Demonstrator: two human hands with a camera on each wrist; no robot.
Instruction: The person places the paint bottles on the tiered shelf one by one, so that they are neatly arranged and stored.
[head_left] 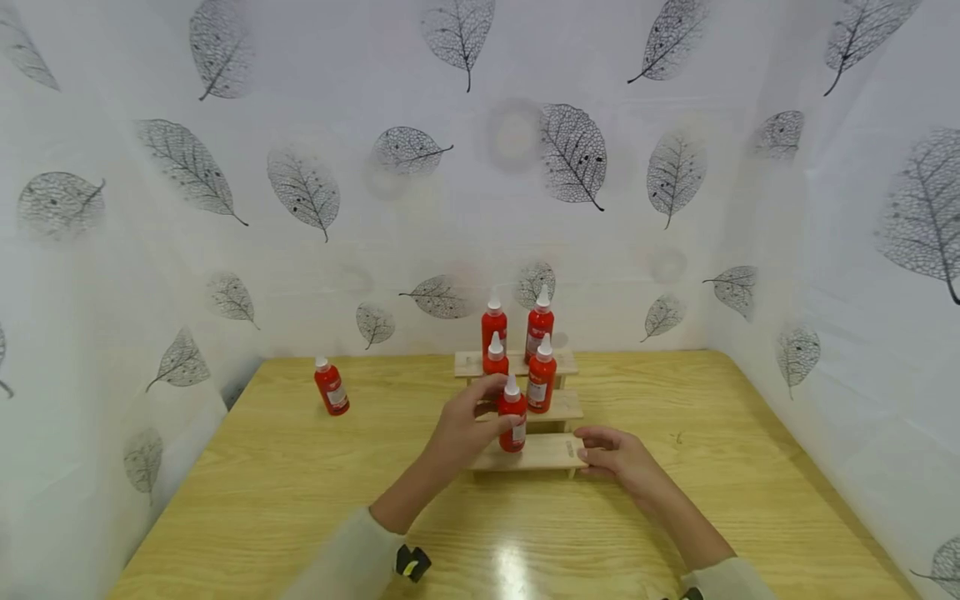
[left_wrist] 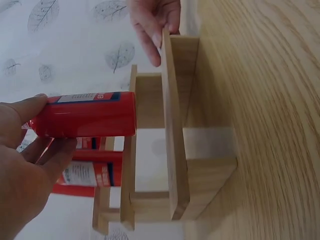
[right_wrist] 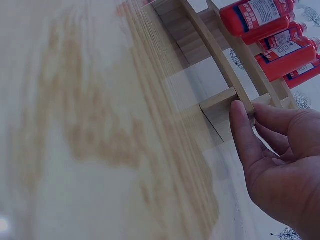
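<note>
My left hand (head_left: 467,427) grips a red bottle (left_wrist: 92,116) with a white pointed cap, thumb on one side and fingers on the other. The bottle is upright over the lowest step of a three-step wooden stand (head_left: 543,452); in the left wrist view a gap shows between its base and that step. My right hand (head_left: 626,465) pinches the right end of the lowest step between thumb and fingers. Behind the held bottle, two like bottles stand on the middle step, the right one (head_left: 542,383) in fuller view. Two more, including a back right bottle (head_left: 538,329), are on the top step.
Another red bottle (head_left: 332,388) stands alone on the wooden table (head_left: 300,500), left of the stand. White sheeting with a leaf print (head_left: 573,154) hangs behind the table and along both sides.
</note>
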